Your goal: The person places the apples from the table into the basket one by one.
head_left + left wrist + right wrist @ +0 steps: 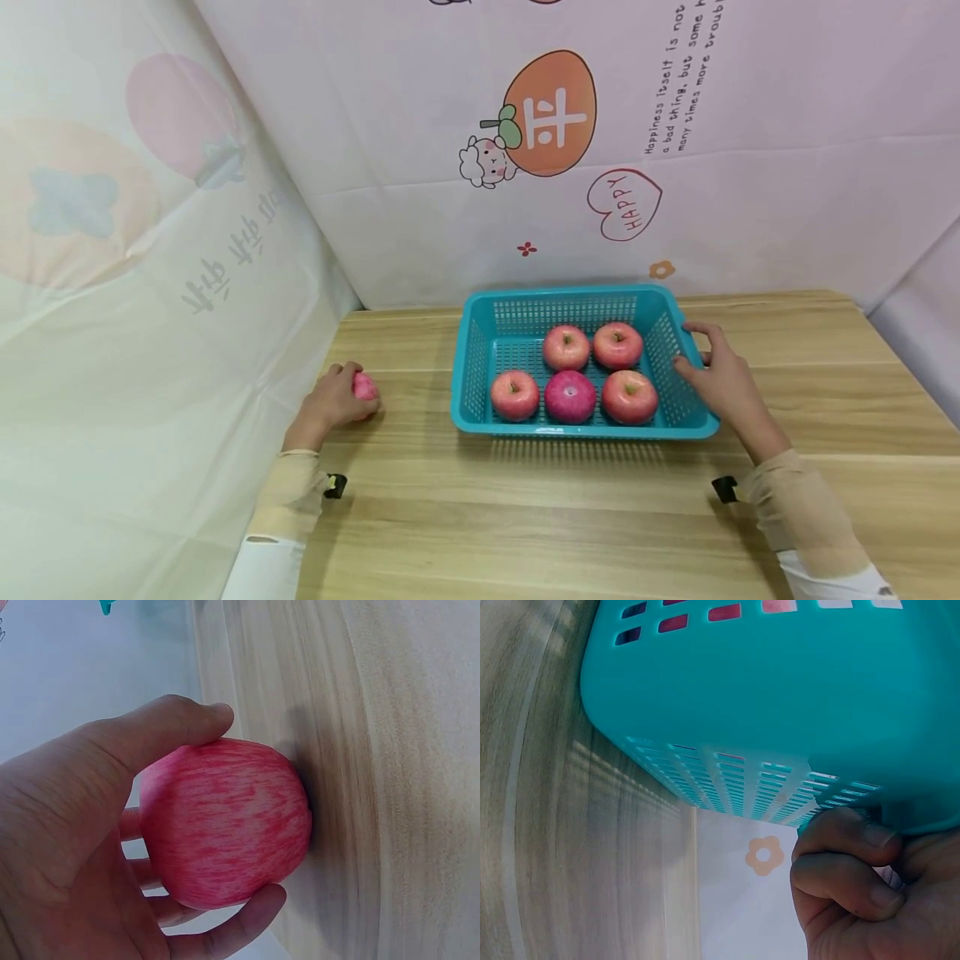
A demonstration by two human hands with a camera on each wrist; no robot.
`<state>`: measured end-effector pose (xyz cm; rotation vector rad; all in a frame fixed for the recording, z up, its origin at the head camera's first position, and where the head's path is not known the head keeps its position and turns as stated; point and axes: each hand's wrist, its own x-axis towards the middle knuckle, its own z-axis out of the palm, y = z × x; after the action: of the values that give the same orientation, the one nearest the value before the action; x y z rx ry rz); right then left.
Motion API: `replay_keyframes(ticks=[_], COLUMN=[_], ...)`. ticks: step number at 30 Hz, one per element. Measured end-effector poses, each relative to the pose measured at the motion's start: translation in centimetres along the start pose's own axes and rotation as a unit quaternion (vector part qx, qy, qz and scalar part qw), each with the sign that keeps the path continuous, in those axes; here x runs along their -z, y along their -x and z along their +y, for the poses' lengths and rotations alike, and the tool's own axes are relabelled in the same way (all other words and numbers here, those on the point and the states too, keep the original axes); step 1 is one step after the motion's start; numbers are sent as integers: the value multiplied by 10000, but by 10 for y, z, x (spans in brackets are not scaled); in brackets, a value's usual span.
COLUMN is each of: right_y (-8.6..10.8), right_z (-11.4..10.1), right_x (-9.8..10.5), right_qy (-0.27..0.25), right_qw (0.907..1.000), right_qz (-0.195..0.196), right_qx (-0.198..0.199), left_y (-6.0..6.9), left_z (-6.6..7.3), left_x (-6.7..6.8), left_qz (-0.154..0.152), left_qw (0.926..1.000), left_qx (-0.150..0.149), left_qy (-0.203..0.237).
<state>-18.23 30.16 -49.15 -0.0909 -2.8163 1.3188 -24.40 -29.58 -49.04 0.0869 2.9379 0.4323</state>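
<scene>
At the table's left side, my left hand (335,398) grips a pinkish-red apple (364,392). In the left wrist view the thumb lies over one side of that apple (229,825) and the fingers curl round the other, with the apple at the wooden surface. My right hand (726,382) holds the right rim of a turquoise plastic basket (585,431). Its fingers curl beneath the rim in the right wrist view, where the basket wall (727,697) fills the top. Inside the basket sit several apples, one of them a darker magenta apple (570,397) in the front row.
The wooden table (525,517) runs up to a printed white cloth (405,208) at the back. Another pale cloth (225,375) hangs along the left edge. Small black devices sit at both wrists.
</scene>
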Motion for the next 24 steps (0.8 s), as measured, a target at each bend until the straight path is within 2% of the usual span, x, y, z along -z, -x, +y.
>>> replay_keyframes(ticks=[24], right_y=[2], right_z=[-2], right_x=[1], right_qy=[19], right_qw=[10000], right_qz=[32], right_qx=[26], left_y=[-3], left_z=[3], left_x=[8], left_qz=[266], left_qw=[9991], left_qx=[-315], left_qy=[-5])
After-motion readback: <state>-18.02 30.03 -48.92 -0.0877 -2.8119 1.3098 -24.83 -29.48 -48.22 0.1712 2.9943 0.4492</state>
